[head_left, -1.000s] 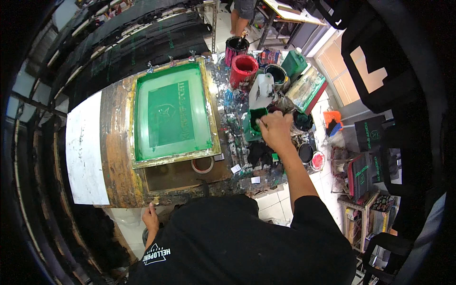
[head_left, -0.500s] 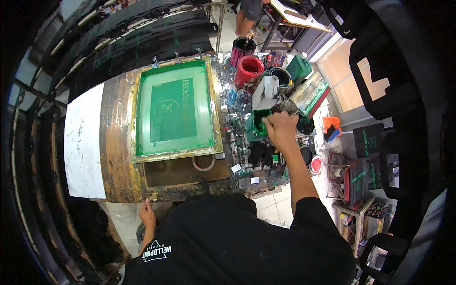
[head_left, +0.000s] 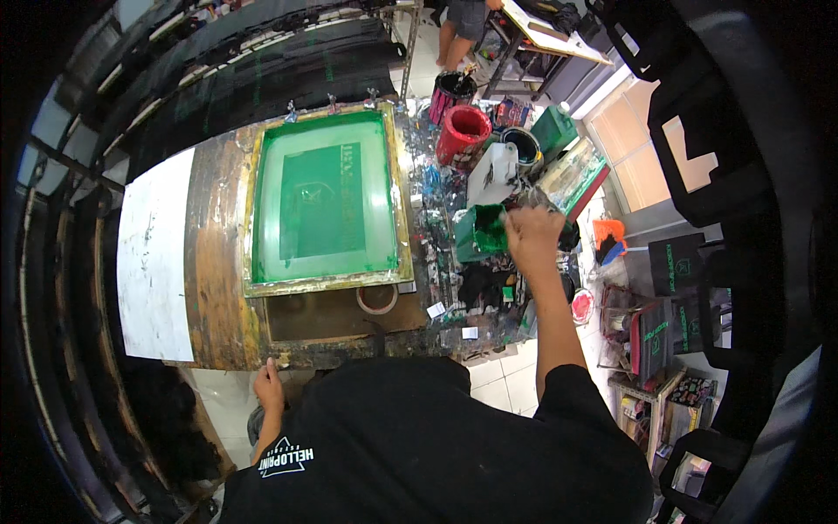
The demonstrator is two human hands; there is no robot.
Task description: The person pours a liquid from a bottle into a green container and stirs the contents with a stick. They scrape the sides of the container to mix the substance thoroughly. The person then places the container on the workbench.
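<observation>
My right hand [head_left: 535, 236] is closed beside a green ink container [head_left: 471, 243], at the right of the worktable. Its fingers are bent down at the container's right rim, and what they grip is hidden. A wood-framed printing screen [head_left: 323, 205] with green ink over its mesh lies at the table's middle. My left hand [head_left: 270, 387] hangs low at the table's near edge, fingers curled together and thumb up. Whatever it may hold does not show.
Ink pots crowd the right side: a red bucket [head_left: 464, 135], a dark-rimmed can [head_left: 521, 147] and a green jug [head_left: 554, 129]. A tape roll [head_left: 378, 299] lies below the screen, a white sheet [head_left: 157, 258] at left. Racks with black cloth stand beyond. Another person's legs [head_left: 456, 39] show at the top.
My right hand has shifted slightly right and stays closed beside the ink container. The view has moved a little; my left hand keeps about the same place near the table edge.
</observation>
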